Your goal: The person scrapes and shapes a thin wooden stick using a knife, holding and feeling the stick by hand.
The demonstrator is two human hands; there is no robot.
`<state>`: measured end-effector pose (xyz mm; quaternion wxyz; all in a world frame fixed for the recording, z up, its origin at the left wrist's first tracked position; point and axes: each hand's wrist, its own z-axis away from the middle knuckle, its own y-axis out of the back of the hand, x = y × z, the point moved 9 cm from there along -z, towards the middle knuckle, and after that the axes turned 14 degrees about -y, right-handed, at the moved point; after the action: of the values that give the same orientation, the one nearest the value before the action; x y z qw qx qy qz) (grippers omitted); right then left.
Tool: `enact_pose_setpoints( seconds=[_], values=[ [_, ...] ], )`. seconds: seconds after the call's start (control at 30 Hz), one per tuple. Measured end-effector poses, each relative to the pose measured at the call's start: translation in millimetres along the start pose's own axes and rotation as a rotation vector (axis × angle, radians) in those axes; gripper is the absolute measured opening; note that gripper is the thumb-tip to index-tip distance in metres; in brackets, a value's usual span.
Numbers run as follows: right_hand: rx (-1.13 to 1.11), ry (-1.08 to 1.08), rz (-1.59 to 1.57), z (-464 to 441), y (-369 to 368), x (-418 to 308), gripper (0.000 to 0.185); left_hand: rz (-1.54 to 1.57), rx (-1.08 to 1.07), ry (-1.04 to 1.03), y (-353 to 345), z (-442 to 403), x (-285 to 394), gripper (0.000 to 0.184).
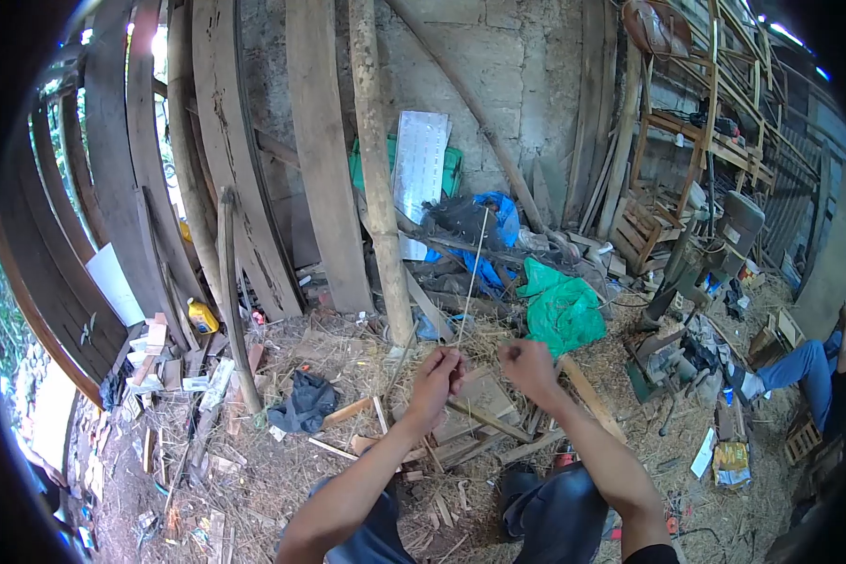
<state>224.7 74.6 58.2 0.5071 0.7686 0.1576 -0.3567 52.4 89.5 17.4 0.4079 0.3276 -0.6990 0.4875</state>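
My left hand [436,381] is closed around the lower end of a long thin stick [475,273], which rises almost upright in front of me. A little to the right, my right hand [528,368] is curled closed at about the same height, apart from the left. Its fingers face away, so what it grips, if anything, is hidden. Beneath both hands lie scrap boards [479,404] on the straw-covered ground. A crumpled green plastic sheet [562,305] lies just beyond my right hand.
Tall planks and a pole [376,179] lean on the block wall. At left stand a yellow bottle [202,316] and wood offcuts; a black cloth [305,402] lies nearer. A machine [700,258] stands at right, near a seated person in blue trousers [804,376].
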Motion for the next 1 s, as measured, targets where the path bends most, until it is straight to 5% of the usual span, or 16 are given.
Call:
enact_pose_setpoints(
  seconds=[0.2, 0.63, 0.7, 1.0],
  values=[
    [-0.013, 0.18, 0.304, 17.0, -32.1, -25.0, 0.015, -0.002, -0.041, -0.058, -13.6, 3.4, -6.7, 0.017],
    [0.052, 0.078, 0.328, 3.8, -14.1, -3.7, 0.011, -0.079, -0.148, -0.026, -27.6, 18.3, -0.3, 0.019],
    [0.0, 0.295, 0.406, 21.2, -26.1, -27.3, 0.012, -0.215, -0.093, -0.034, -16.9, 14.7, -4.5, 0.019],
    [0.056, 0.102, 0.379, 2.0, -14.9, -15.3, 0.014, -0.275, -0.126, -0.096, -25.6, 10.1, 1.4, 0.023]
  ],
)
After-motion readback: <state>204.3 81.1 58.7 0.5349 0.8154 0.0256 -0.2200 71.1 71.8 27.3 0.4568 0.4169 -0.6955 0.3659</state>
